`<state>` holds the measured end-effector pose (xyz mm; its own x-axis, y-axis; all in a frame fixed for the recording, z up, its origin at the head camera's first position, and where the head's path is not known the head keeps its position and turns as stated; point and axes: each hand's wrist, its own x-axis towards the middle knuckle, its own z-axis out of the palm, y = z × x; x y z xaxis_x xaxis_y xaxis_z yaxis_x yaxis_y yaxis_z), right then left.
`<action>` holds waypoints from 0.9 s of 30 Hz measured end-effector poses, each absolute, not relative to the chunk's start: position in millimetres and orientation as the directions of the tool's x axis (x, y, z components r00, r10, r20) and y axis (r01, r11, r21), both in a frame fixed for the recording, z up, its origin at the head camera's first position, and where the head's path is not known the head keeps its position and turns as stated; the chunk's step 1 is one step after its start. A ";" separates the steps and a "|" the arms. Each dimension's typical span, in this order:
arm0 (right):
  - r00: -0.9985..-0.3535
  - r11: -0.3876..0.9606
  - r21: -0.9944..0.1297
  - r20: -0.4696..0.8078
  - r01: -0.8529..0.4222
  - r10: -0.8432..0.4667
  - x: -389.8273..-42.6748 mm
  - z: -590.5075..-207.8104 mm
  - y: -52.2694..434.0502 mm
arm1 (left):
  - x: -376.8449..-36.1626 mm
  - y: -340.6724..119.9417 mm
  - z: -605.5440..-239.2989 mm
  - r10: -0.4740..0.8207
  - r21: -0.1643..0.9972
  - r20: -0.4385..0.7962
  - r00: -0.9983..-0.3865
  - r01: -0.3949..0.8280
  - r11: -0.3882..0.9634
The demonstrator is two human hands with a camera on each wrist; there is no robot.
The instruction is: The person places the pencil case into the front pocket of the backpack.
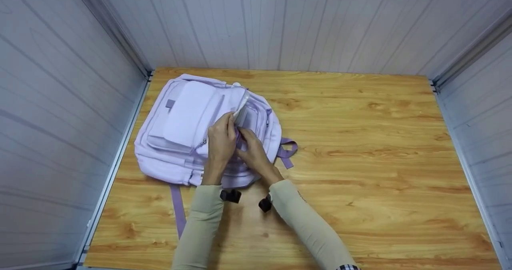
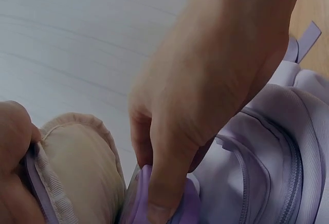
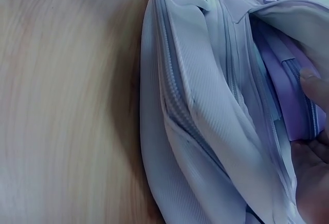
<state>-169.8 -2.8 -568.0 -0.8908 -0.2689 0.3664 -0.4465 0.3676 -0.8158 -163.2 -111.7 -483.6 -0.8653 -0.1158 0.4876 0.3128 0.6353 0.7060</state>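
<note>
Both my sleeves come up from the bottom centre of the head view, and my hands meet on the lavender backpack (image 1: pixel 188 126) that lies left of centre on the wooden table (image 1: pixel 360 150), near the back left corner of the white panelled walls (image 1: pixel 60 102).

My left hand (image 1: pixel 221 142) is curled around the edge of an opened pocket flap, holding it lifted — in the left wrist view the thumb and fingers pinch the padded, cream-lined flap (image 2: pixel 77 167) at the lower left of the frame. My right hand (image 1: pixel 252 152) sits just beside it, touching it, fingers bent down into the gap and closed on a small purple piece (image 2: pixel 169 203) at the pocket's mouth; I cannot tell what that piece is.

From the right wrist view the zipper (image 3: pixel 180 111) runs diagonally through the middle of the frame. One purple strap (image 1: pixel 287 152) trails right of the bag, another (image 1: pixel 178 206) toward the lower left.
</note>
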 end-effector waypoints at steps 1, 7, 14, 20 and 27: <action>-0.890 0.369 -0.813 0.370 -0.449 -0.267 -169.7 -568.1 -3.9 | -163.0 -111.5 -483.7 -0.116 0.708 0.485 -0.867 0.312 0.633; -0.881 0.392 -0.790 0.400 -0.471 -0.254 -170.3 -569.4 -8.7 | -162.8 -110.6 -484.2 -0.122 0.717 0.475 -0.872 0.302 0.629; -0.874 0.386 -0.786 0.405 -0.482 -0.267 -170.3 -570.3 -11.5 | -161.9 -110.4 -484.8 -0.124 0.708 0.477 -0.870 0.297 0.641; -0.867 0.390 -0.776 0.416 -0.495 -0.273 -173.1 -572.6 -14.2 | -162.2 -109.9 -484.9 -0.121 0.713 0.479 -0.869 0.305 0.631; -0.868 0.369 -0.789 0.407 -0.492 -0.286 -175.0 -574.5 -14.1 | -163.0 -110.2 -484.6 -0.128 0.718 0.473 -0.871 0.297 0.630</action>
